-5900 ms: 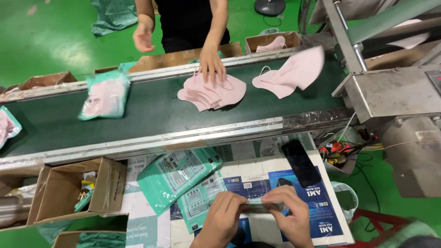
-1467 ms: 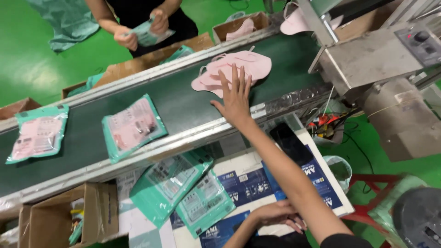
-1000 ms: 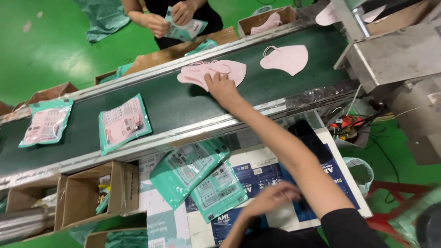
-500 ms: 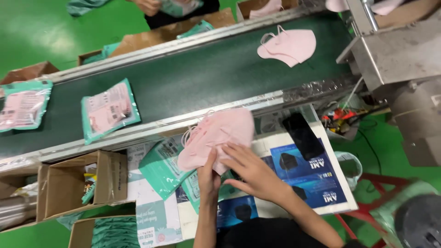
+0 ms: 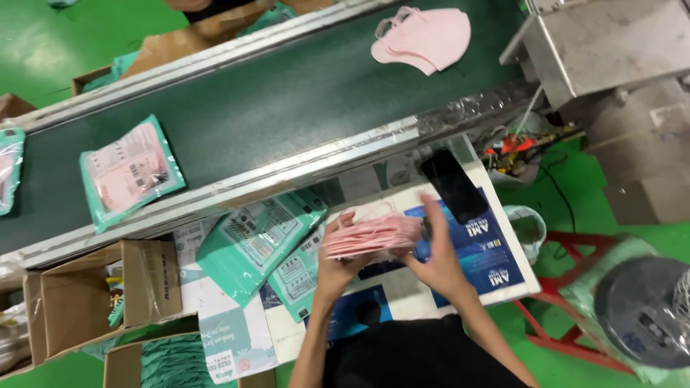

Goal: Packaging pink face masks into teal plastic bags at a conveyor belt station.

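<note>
Head view, conveyor belt (image 5: 287,108): dark green, crosses the upper frame from left to right.
Tabletop (image 5: 460,287): lower centre, carries teal pouches (image 5: 251,241) and a black phone (image 5: 454,187).
Sealed teal pack (image 5: 129,172): lies on the belt, left.
Loose pink masks (image 5: 424,37): on the belt, top right.
Pink mask stack (image 5: 370,236): centre frame, above the tabletop.
Left hand (image 5: 338,262): grip grasping the stack's left end.
Right hand (image 5: 438,262): grip pressed against its right end.
</note>
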